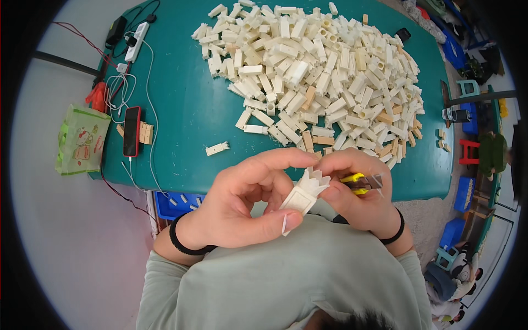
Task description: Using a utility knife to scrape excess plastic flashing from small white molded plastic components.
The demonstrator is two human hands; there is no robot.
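Note:
Close to my chest, my left hand point(250, 195) is closed around a cream plastic part point(301, 199), a squarish tube with a jagged, crown-like end. That toothed end tilts up and to the right. My right hand point(360, 190) is closed around small nippers with yellow handles point(355, 182), their metal jaws pointing right, away from the part. The right thumb and fingertips reach the toothed end. Beyond both hands a large pile of similar cream parts point(297, 71) covers much of the green table. One loose part point(217, 148) lies apart on the left.
At the left of the green table point(181, 110) lie a red-cased phone point(131, 132), white cables and a power strip point(137, 42). A green bag point(81, 140) hangs by the left edge. Below it sits a blue bin point(179, 204). Other people point(454, 275) are at the far right.

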